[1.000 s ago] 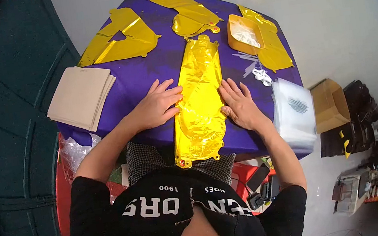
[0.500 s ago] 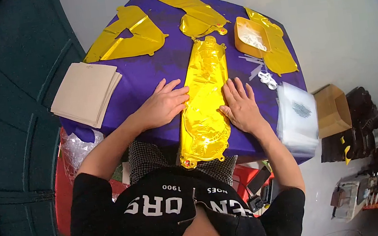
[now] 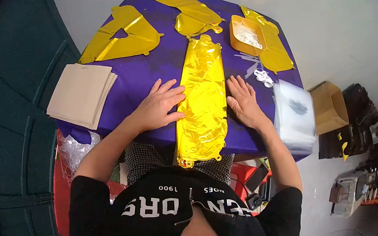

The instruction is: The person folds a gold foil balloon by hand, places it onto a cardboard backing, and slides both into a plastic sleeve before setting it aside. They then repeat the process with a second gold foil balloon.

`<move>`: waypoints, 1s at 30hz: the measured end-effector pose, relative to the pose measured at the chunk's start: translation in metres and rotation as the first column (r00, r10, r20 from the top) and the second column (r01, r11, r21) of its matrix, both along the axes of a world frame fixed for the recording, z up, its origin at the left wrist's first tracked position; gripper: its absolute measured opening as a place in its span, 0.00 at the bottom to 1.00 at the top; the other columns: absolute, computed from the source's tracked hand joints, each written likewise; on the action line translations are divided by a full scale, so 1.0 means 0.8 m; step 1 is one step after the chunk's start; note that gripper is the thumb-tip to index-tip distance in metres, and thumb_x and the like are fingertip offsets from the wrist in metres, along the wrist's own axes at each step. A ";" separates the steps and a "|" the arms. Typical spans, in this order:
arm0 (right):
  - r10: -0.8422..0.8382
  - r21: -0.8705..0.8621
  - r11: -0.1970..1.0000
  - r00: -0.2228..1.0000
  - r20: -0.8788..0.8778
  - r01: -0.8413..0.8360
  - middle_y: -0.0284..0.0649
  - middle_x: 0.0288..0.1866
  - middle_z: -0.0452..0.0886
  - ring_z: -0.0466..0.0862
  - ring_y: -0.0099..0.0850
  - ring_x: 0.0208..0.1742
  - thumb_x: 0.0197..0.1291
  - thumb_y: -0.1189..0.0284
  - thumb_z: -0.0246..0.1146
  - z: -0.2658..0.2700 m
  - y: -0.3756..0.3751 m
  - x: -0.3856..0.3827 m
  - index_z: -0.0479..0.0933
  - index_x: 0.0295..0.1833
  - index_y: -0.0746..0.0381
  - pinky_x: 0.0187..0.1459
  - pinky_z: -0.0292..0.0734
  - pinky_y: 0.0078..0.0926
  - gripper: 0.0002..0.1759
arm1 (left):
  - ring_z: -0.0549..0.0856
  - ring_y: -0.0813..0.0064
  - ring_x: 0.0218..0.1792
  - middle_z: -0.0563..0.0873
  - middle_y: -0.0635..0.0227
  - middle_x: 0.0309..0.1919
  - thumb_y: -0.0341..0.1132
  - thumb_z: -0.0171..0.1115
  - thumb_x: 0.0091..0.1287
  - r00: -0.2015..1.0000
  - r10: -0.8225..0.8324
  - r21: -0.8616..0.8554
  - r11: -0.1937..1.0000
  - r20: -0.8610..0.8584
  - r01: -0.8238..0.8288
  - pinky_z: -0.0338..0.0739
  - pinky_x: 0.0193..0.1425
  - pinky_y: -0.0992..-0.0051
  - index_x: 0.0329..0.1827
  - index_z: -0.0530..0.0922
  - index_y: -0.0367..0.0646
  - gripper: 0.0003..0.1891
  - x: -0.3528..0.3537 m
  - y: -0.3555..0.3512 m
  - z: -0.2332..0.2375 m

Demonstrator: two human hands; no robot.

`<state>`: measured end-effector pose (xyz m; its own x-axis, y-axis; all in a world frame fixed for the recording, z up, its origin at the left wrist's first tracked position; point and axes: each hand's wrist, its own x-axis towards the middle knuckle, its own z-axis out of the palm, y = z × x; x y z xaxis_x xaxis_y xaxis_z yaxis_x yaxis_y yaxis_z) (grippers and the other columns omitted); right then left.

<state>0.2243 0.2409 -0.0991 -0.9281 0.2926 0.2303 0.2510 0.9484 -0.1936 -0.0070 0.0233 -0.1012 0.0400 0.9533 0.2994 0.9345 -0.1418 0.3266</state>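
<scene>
A gold foil balloon [image 3: 200, 102], flat and creased, lies lengthwise before me on the purple tablecloth [image 3: 147, 71]. Its near end hangs over the table's front edge. My left hand [image 3: 158, 105] has its fingers spread, with the fingertips on the balloon's left edge. On the other side my right hand [image 3: 244, 103] rests flat on the cloth, a small gap from the balloon's right edge. Neither hand grips anything. Beyond the far end lies another gold foil balloon [image 3: 188, 20], and a triangular gold one [image 3: 138, 41] is at the far left.
Brown paper sheets [image 3: 79, 96] are stacked at the left. On the right are a yellow box [image 3: 235, 40] of white pieces, another gold foil balloon [image 3: 278, 56], a white ribbon bundle [image 3: 263, 78] and clear plastic bags [image 3: 291, 114]. A cardboard box [image 3: 328, 107] stands beyond the table's right edge.
My right hand has come off the balloon's right edge onto the cloth. The left hand stays at the left edge. The whole view has shifted slightly.
</scene>
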 end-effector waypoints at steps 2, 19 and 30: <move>0.023 0.024 0.999 1.000 0.000 -0.023 0.53 0.77 0.57 0.51 0.49 0.79 0.71 0.58 0.49 0.003 0.002 0.009 0.58 0.73 0.67 0.75 0.42 0.52 0.33 | 0.63 0.50 0.72 0.72 0.55 0.68 0.45 0.67 0.60 1.000 -0.002 -0.018 1.000 -0.001 0.002 0.49 0.75 0.43 0.62 0.75 0.38 0.29 -0.001 0.000 0.001; 0.368 -0.028 0.929 0.911 0.188 -0.370 0.62 0.73 0.58 0.56 0.55 0.77 0.50 0.55 0.66 0.064 -0.081 0.046 0.58 0.70 0.72 0.74 0.50 0.53 0.48 | 0.63 0.46 0.72 0.71 0.54 0.68 0.46 0.62 0.65 0.995 -0.021 -0.022 1.000 -0.099 0.019 0.52 0.72 0.39 0.60 0.79 0.51 0.21 0.004 -0.003 0.006; 0.327 0.069 0.945 0.925 -0.195 -0.320 0.46 0.52 0.82 0.78 0.46 0.62 0.51 0.79 0.59 0.020 -0.145 0.024 0.77 0.54 0.66 0.67 0.64 0.51 0.21 | 0.56 0.45 0.75 0.63 0.52 0.72 0.25 0.53 0.57 0.989 -0.092 -0.159 0.985 -0.118 0.072 0.44 0.75 0.38 0.68 0.71 0.49 0.31 -0.001 -0.010 0.019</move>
